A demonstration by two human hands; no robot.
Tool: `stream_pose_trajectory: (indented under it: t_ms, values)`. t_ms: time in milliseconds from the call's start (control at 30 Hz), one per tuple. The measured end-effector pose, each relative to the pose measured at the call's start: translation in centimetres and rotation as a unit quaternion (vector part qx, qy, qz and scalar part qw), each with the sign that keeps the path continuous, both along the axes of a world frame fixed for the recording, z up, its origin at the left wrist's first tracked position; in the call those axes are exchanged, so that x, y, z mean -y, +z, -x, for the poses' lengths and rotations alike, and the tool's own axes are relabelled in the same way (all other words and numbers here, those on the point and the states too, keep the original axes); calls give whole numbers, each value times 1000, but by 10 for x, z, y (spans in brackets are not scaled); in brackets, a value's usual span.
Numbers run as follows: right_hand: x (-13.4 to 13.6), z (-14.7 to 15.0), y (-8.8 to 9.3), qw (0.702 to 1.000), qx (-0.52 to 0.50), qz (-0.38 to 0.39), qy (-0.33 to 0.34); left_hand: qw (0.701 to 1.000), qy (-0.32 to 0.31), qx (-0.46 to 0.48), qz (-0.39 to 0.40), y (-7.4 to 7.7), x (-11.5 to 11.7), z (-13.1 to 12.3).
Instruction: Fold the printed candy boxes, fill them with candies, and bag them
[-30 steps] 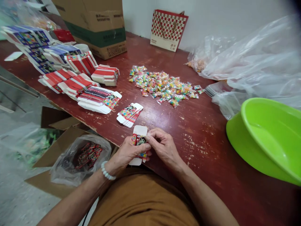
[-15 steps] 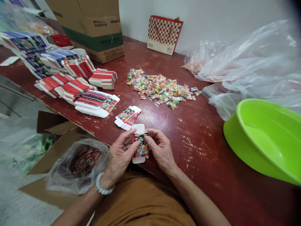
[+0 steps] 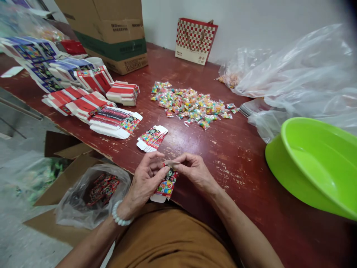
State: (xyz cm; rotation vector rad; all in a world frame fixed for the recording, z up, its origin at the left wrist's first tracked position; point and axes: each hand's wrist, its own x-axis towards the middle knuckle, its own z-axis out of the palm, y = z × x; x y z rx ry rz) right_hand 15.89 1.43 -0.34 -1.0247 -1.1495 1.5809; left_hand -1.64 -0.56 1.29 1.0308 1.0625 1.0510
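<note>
Between my hands, over the table's front edge, is a small printed candy box [image 3: 166, 185] in red and black. My left hand [image 3: 146, 178] grips its left side, thumb on the front face. The fingers of my right hand [image 3: 192, 169] pinch the white flap at its top, which is bent over. A white flap sticks out at the box's lower end. Just beyond my left hand lies a small fanned stack of flat boxes [image 3: 153, 137]. Farther off is a heap of small wrapped candies [image 3: 192, 106] in many colours.
Stacks of flattened red boxes [image 3: 89, 104] and blue boxes [image 3: 36, 54] line the left. A carton [image 3: 111, 41] and a checked paper bag [image 3: 193, 41] stand at the back. A green basin [image 3: 295, 167] and clear plastic bags [image 3: 301, 74] are right. Below left, a lined carton [image 3: 67, 186] holds dark packets.
The box's top flap, upright before, is now folded over under my right fingers. The box has tilted, its lower end swinging left and toward me.
</note>
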Motion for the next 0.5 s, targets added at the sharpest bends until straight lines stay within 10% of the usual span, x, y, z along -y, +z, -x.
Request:
stream_pose_trajectory:
  t_ms: [267,500]
  values:
    - [4,1,4,966,154,-209,-18,970,-83,109,199,5,-1,-4]
    - [-3,9,14,998,48,-39,17,970,-53,112,209,4,-8,-7]
